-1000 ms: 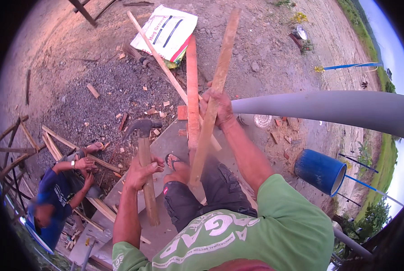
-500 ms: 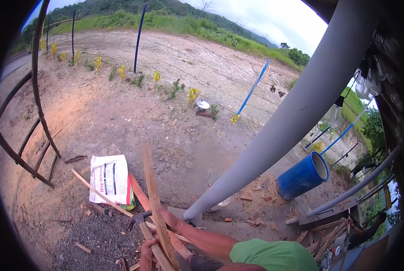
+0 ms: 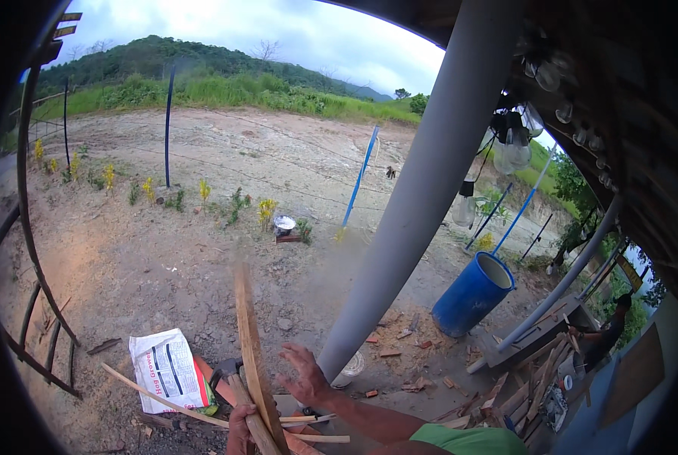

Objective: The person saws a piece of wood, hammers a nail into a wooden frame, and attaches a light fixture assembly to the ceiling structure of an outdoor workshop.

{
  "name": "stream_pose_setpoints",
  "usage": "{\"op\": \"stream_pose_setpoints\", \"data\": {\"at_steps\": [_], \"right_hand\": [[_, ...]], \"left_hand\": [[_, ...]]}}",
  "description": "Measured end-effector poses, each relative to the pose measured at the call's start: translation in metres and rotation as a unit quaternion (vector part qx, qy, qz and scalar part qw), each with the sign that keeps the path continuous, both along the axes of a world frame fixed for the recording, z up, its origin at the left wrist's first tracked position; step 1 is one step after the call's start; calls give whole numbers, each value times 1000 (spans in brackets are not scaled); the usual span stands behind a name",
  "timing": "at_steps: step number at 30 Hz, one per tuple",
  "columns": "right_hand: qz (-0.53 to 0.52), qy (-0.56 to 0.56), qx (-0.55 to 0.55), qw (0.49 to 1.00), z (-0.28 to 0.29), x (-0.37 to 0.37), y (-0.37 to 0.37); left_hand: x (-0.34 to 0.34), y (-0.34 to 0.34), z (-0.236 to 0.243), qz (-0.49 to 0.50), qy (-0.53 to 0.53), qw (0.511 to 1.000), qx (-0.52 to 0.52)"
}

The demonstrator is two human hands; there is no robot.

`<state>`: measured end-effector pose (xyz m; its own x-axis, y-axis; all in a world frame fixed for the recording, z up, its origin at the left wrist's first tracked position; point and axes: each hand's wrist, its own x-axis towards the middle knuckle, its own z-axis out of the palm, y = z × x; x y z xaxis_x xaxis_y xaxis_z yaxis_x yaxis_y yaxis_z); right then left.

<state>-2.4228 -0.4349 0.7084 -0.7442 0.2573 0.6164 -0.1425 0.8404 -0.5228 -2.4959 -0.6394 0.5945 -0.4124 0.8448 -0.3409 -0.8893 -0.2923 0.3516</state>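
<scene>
My left hand point(image 3: 241, 425) is wrapped round the wooden handle of a hammer point(image 3: 254, 417), whose dark head point(image 3: 225, 371) points up and away from me. Right beside the handle a long rough wooden strip point(image 3: 249, 341) stands tilted, its lower end running out at the bottom edge; what holds it there I cannot tell. My right hand point(image 3: 308, 377) is just right of the strip, fingers spread, apart from it and holding nothing. Thin wooden strips point(image 3: 164, 400) and a reddish-orange long piece point(image 3: 225, 390) lie beneath my hands.
A white printed sack point(image 3: 168, 368) lies at left. A thick grey post point(image 3: 422, 182) rises right of my right hand, with a white bucket point(image 3: 348, 371) at its foot. Farther right are a blue barrel point(image 3: 471, 296), scrap wood point(image 3: 528, 387) and another person point(image 3: 608, 334). Bulbs point(image 3: 513, 148) hang overhead.
My right hand has let go of the wooden strip and opened to its right. My left hand still grips the hammer. The view has tilted up and turned right.
</scene>
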Motion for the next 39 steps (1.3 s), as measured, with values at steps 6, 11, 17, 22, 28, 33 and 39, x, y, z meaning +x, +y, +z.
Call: {"op": "stream_pose_setpoints", "data": {"at_steps": [6, 11, 17, 22, 28, 33, 39], "right_hand": [[-10, 138, 93, 986, 124, 101, 90], [-210, 166, 218, 939, 161, 78, 145], [-98, 158, 57, 981, 137, 44, 172], [-113, 169, 85, 975, 141, 39, 181], [-150, 162, 99, 970, 142, 39, 178], [-157, 153, 76, 973, 133, 39, 175], [-72, 308, -34, 948, 153, 25, 157]], "left_hand": [[-19, 49, 77, -10, 79, 997, -12], [-31, 102, 135, -7, 114, 988, 105], [-45, 141, 255, 72, 302, 937, 159], [-71, 182, 356, 82, 395, 891, 208], [-118, 253, 454, 4, 385, 869, 310], [-139, 308, 532, -26, 384, 863, 328], [-188, 387, 590, -151, 358, 824, 413]]}}
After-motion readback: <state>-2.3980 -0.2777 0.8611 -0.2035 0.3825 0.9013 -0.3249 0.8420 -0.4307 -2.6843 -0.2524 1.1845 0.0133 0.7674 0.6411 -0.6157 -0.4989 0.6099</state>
